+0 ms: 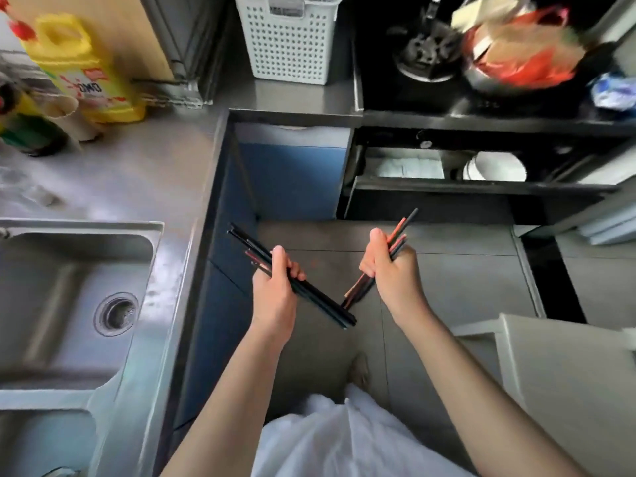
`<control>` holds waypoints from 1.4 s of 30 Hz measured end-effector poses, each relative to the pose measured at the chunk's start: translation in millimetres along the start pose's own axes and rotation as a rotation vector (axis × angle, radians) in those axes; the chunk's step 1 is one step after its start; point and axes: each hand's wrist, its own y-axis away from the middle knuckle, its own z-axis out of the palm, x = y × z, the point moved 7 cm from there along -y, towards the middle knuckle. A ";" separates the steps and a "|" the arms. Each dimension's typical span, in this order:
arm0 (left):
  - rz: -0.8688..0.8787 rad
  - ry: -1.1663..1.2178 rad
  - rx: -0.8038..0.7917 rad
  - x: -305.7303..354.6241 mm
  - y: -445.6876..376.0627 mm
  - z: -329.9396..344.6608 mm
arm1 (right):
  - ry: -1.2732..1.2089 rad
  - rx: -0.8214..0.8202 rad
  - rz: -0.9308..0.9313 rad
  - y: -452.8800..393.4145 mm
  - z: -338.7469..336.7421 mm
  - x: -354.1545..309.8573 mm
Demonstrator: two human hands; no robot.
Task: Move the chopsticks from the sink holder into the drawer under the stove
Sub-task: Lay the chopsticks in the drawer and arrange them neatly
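My left hand [275, 287] grips a bundle of dark chopsticks [320, 302] that slants from upper left to lower right. A second bundle of black and reddish chopsticks [401, 232] sticks up to the right out of my right hand [389, 270], its lower ends near the left bundle's tips. Both hands hover over the grey floor, in front of the open drawer [447, 191] under the black stove [430, 63]. A white bowl [495, 166] and a pale cloth [409, 166] lie inside the drawer. The sink holder is not in view.
A steel sink [79, 297] fills the left side, set in a steel counter [144, 173]. A yellow bottle [79, 67] and a white perforated basket [289, 39] stand at the back. A pan with an orange bag [519, 53] sits on the stove. A white object [564, 373] stands at lower right.
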 end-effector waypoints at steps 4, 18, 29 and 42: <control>0.029 -0.158 -0.060 -20.1 -14.8 85.2 | 0.053 0.016 -0.014 -44.3 -68.8 -4.5; 0.067 -0.239 -0.158 -47.6 -108.6 258.3 | 0.082 0.131 0.052 -192.4 -186.5 -7.0; 0.044 -0.244 -0.207 -24.8 -249.5 343.8 | 0.151 0.192 0.029 -345.0 -194.7 -40.9; 0.007 -0.241 -0.039 -39.7 -328.2 407.2 | 0.178 0.172 0.044 -451.7 -222.9 -45.6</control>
